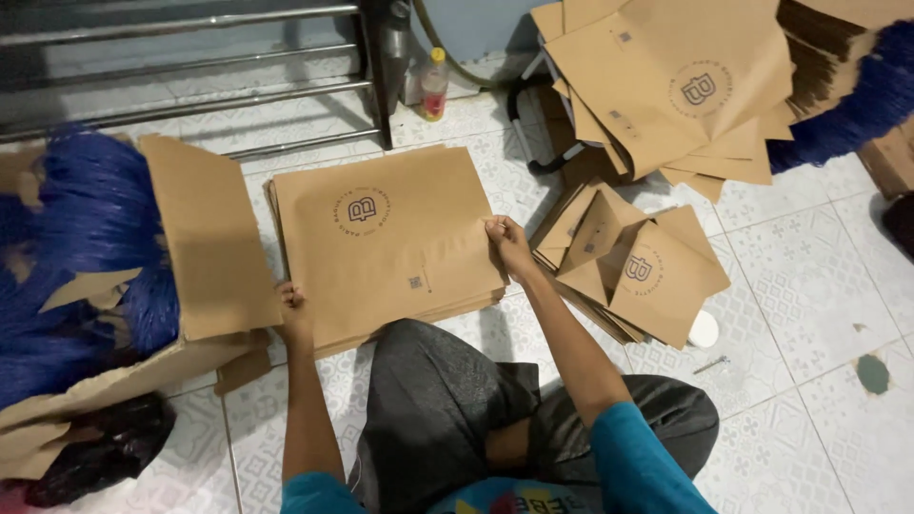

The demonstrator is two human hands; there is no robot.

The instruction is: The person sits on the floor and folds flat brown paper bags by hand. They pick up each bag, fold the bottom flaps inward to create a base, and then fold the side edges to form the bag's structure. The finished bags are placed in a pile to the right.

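A stack of flat brown paper bags with a round printed logo lies on the tiled floor in front of my crossed legs. My left hand grips the stack's near left corner. My right hand pinches the right edge of the top bag. Both hands touch the stack at its sides.
Partly opened brown bags lie to the right, with more flat bags piled behind them. Blue rope bundles and a cardboard sheet sit at left. A small bottle, a metal rack, a white lid.
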